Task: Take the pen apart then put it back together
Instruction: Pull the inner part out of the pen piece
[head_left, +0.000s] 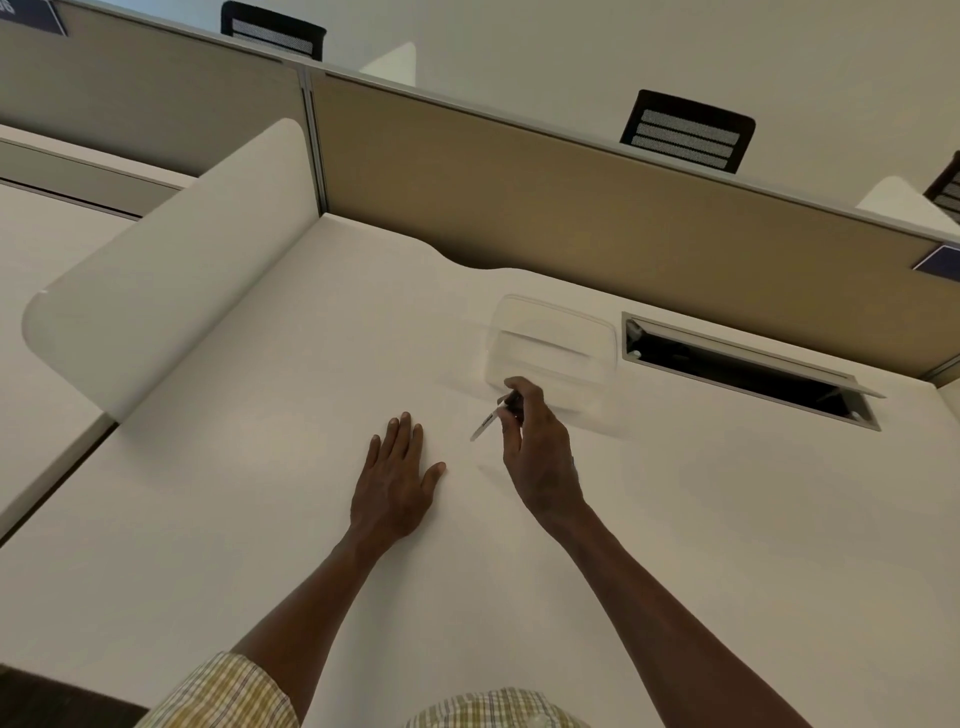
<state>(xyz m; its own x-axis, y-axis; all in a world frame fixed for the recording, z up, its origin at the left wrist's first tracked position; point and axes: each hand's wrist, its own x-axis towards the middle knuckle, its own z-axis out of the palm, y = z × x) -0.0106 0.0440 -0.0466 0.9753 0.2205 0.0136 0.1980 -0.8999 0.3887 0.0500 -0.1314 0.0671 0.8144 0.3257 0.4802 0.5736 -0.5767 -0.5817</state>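
White pen is being pinched whole by the right hand; left hand is being rested flat; disassembly seemingly not begun.

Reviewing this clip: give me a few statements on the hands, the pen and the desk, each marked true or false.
1. The right hand holds the pen. True.
2. The left hand grips the pen's other end. False: it lies flat on the desk, fingers straight, apart from the pen.
3. The pen lies inside the clear container. False: it is held in front of the container, above the desk.
4. An open cable slot sits in the desk to the right of the clear container. True.
5. Loose pen parts lie scattered on the desk. False: none can be seen.
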